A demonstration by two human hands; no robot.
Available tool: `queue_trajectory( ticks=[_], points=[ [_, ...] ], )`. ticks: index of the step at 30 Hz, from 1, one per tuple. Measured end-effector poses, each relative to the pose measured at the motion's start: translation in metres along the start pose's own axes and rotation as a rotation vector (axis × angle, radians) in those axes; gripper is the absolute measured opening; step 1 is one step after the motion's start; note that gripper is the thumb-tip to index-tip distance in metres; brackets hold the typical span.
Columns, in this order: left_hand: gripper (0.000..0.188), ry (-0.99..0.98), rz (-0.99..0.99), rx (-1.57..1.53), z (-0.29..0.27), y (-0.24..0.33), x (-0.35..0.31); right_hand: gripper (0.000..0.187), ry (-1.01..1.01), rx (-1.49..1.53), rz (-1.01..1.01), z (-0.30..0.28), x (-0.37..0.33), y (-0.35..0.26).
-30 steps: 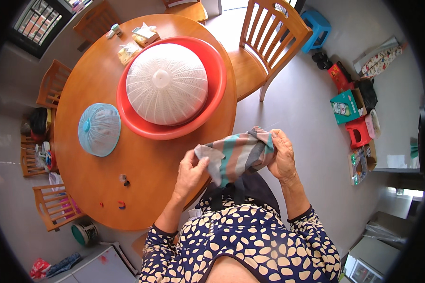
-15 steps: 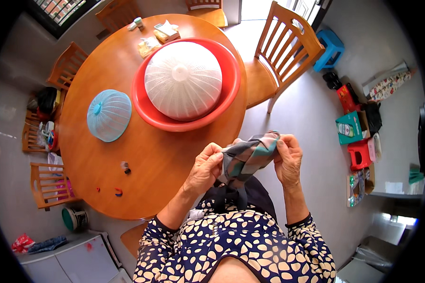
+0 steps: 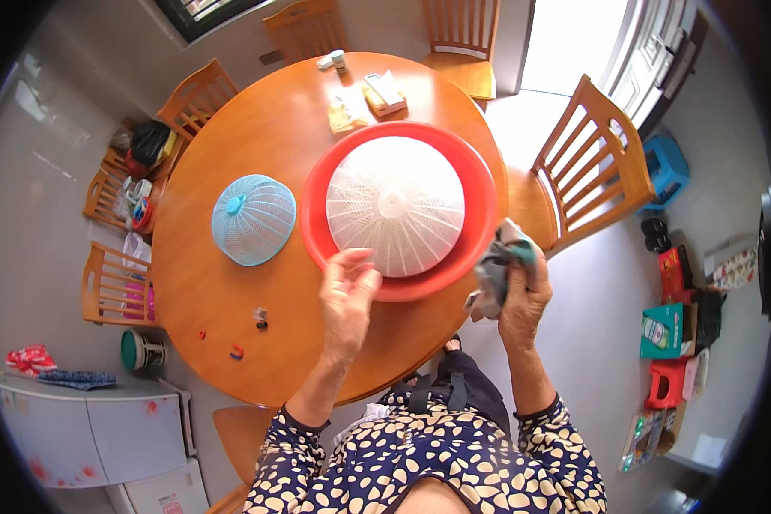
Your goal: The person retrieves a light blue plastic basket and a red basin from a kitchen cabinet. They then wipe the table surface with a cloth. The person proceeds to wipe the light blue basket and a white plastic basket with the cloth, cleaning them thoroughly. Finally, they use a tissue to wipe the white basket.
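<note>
My right hand [image 3: 524, 301] grips a bunched checked cloth [image 3: 492, 276] in grey, teal and pale pink, just off the near right rim of a large red basin [image 3: 313, 224]. Over the near left rim of that basin is my left hand [image 3: 346, 310], empty, its fingers loosely bent and apart. A white mesh dome cover [image 3: 396, 197] sits in the basin, its knob facing up; my left fingertips overlap its lower edge, and whether they touch it I cannot tell. To the left, a smaller blue mesh dome cover [image 3: 255, 221] rests on the round wooden table [image 3: 385, 343].
Small items [image 3: 261, 319] lie at the table's near left, among them a red-and-blue curved piece [image 3: 236, 350]. A tissue box [image 3: 385, 92] and a yellow packet [image 3: 344, 115] stand beyond the basin. A wooden chair [image 3: 591, 163] is close on the right; other chairs ring the table.
My hands have drawn apart. The left has let go of the cloth and moved over the basin's rim. The cloth, stretched between both hands before, is now bunched in my right. The view has shifted.
</note>
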State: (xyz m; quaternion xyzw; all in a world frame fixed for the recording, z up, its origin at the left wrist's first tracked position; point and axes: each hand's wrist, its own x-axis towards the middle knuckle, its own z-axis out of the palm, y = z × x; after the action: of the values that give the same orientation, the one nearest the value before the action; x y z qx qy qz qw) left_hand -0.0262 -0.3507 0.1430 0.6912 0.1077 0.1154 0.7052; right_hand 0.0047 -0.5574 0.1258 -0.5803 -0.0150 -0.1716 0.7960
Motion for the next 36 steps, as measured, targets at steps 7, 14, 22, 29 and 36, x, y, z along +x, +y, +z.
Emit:
queue_trajectory(
  ticks=[7, 14, 22, 29, 36],
  points=[
    [0.061, 0.23, 0.062, 0.151, 0.0, -0.042, 0.034, 0.044, -0.621, -0.847, -0.611, 0.081, 0.1, 0.013],
    [0.066, 0.267, 0.099, 0.522, 0.014, -0.037, 0.031, 0.027, -0.783, -0.897, -0.669, 0.098, 0.115, 0.035],
    [0.055, 0.409, 0.043, 0.224, 0.012, -0.036, 0.037, 0.024, -0.858, -0.77, -0.896, 0.105, 0.138, 0.04],
    [0.052, 0.576, -0.044, -0.07, 0.001, -0.039, 0.045, 0.025, -0.678, -0.512, -0.63, 0.089, 0.191, 0.014],
    [0.058, 0.202, 0.085, -0.697, 0.01, 0.009, 0.065, 0.023, -0.663, -0.408, -0.705, 0.083, 0.211, -0.024]
  ],
)
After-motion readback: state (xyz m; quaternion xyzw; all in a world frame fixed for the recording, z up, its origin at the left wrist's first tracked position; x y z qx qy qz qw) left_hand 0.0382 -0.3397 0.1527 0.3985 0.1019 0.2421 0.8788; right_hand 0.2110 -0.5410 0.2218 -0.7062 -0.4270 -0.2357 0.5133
